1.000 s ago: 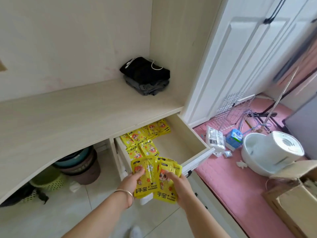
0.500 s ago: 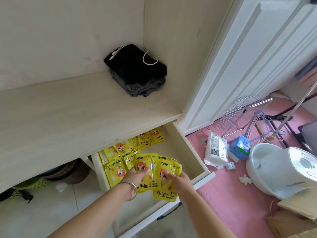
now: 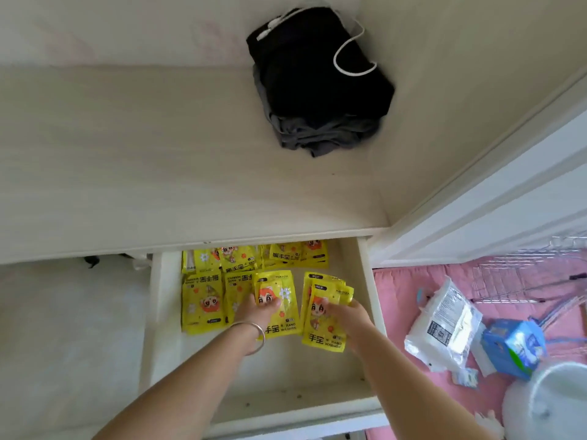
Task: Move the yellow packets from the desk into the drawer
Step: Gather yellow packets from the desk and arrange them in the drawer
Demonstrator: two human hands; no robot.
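The white drawer (image 3: 374,300) stands pulled out under the pale wooden desk (image 3: 158,173). Several yellow hand-warmer packets (image 3: 203,300) lie flat in its back and left part. My left hand (image 3: 254,312), with a metal bangle on the wrist, grips a small stack of yellow packets (image 3: 284,315) low over the drawer's middle. My right hand (image 3: 349,315) grips a second stack of yellow packets (image 3: 320,325) just to the right of it. Both stacks are inside the drawer's outline, close to its floor. No yellow packets show on the desk top.
Folded black and grey clothes (image 3: 317,87) with a white cord lie at the desk's back right corner. A white door (image 3: 495,192) stands right of the drawer. On the pink mat (image 3: 400,300) lie a white plastic bag (image 3: 444,325), a blue box (image 3: 514,344) and a white appliance (image 3: 546,404).
The camera has tipped down and closer over the drawer. Both hands have carried their packet stacks from in front of the drawer down into it, and the two stacks have drawn slightly apart.
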